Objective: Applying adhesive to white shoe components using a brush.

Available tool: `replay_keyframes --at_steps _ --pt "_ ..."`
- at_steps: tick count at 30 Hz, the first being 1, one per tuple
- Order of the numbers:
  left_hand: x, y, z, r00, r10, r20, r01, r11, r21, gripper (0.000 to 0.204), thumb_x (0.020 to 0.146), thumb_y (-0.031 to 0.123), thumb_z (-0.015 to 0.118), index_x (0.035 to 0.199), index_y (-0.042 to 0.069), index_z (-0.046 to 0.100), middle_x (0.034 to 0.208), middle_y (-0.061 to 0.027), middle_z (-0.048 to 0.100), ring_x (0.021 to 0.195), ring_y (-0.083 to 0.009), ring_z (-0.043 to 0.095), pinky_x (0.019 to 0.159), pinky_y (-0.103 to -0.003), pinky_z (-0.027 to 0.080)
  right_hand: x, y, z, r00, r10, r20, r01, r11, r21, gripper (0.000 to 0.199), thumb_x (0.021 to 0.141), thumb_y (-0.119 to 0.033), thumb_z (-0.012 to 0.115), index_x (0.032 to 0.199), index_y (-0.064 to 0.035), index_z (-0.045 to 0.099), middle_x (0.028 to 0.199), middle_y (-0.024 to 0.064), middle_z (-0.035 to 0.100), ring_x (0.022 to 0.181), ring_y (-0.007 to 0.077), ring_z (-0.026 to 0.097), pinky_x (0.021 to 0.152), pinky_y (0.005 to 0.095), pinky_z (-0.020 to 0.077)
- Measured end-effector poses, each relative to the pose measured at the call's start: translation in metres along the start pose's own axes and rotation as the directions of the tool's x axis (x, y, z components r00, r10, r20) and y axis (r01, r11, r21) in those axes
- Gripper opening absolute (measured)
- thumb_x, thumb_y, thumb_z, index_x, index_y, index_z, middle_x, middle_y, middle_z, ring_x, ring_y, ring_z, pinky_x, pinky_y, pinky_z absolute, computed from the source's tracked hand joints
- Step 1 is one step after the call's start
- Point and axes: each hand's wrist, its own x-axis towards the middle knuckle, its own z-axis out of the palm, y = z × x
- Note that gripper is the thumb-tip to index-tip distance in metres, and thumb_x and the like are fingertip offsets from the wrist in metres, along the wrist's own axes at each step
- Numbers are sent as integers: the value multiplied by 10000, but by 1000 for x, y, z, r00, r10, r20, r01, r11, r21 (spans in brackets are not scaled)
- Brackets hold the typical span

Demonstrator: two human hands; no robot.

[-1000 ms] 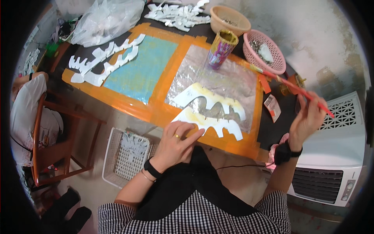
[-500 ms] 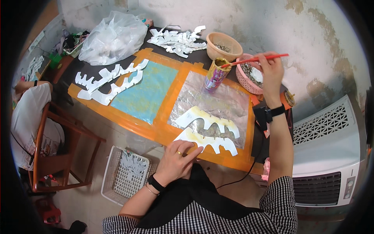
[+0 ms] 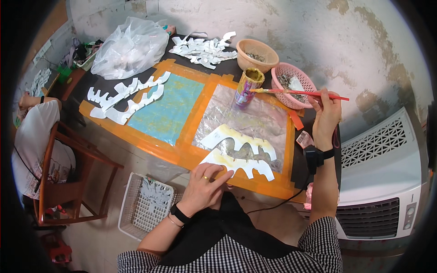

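Note:
My right hand (image 3: 326, 116) is closed around a slim red brush (image 3: 296, 92). Its tip, coated in something yellowish, is beside a purple printed can (image 3: 248, 93) with yellowish residue round its open rim. At the table's near edge, the fingers of my left hand (image 3: 203, 187) hold the near edge of a white scalloped cut-out piece (image 3: 236, 162); the fingertips are partly hidden. Just beyond it lies a second white cut-out piece (image 3: 240, 137), flat on a clear plastic sheet (image 3: 227, 107). Yellowish streaks mark both pieces.
More white cut-outs (image 3: 129, 98) overlap a blue sheet (image 3: 166, 111). Behind are a plastic bag (image 3: 129, 48), a cut-out pile (image 3: 202, 49), a peach basket (image 3: 243, 44) and a pink basket (image 3: 277, 86). A white crate (image 3: 129, 207), wooden chair (image 3: 66, 186), seated person (image 3: 38, 132) and air cooler (image 3: 380, 182) surround the table.
My right hand has come down and toward me, drawing the brush tip out of the can's mouth to the can's side. My left hand has stayed at the near piece.

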Motion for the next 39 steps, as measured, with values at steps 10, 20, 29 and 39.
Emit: replay_keyframes --at_steps 10,20,29,39 --pt "-1 -2 6 1000 2 -22 -2 1000 11 697 611 27 700 1281 197 611 1214 -65 530 1135 -304 467 1008 -438 375 -20 -24 -27 980 198 -34 -165 889 427 163 994 -143 548 1021 14 583 1036 123 644 1004 179 645 956 301 533" --pt "2 -2 8 999 4 -47 -4 1000 17 655 610 23 687 1243 186 635 1170 -62 542 1122 -301 476 999 -440 385 -90 -21 -65 943 321 86 -330 873 359 74 971 -77 563 996 -37 506 1053 130 620 1057 219 634 949 307 534" --pt "3 -1 11 999 -21 -29 22 1000 21 672 591 13 692 1238 190 642 1161 -58 542 1116 -295 478 996 -437 386 -153 11 -89 901 428 70 -432 900 49 78 975 -65 551 1003 -32 486 1011 117 611 964 245 669 819 333 593" --pt "3 -2 12 1000 -19 -25 20 999 48 674 586 14 693 1234 194 645 1163 -51 539 1115 -286 479 989 -433 384 -145 -6 -92 938 300 172 -290 954 -80 85 973 -29 528 1000 -30 448 1020 147 602 996 296 660 836 360 592"
